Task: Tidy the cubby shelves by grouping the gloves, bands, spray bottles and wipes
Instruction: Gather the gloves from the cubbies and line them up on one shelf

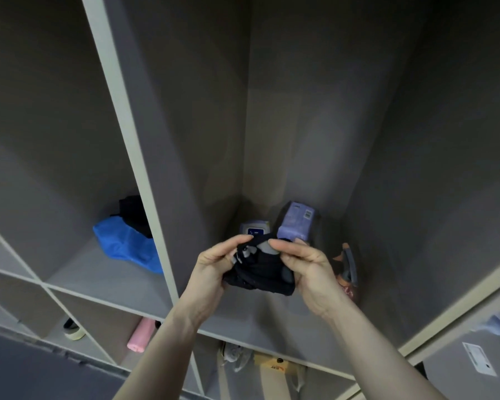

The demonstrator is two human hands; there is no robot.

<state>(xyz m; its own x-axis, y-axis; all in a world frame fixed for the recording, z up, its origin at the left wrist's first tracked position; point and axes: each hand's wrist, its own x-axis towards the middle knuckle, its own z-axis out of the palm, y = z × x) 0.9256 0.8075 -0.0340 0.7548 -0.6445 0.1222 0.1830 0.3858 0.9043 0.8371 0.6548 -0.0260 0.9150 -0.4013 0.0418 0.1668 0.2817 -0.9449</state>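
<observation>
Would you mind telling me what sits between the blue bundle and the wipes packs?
In the head view, the pale upright shelf divider separates the blue bundle from the wipes packs.

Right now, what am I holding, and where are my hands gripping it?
A bundle of black gloves. Left hand grips its left side, right hand its right side; both thumbs and fingertips pinch the top edge.

Black-grey gloves (260, 269) bunched midair before cubby; two wipes packs (296, 223) behind.
</observation>
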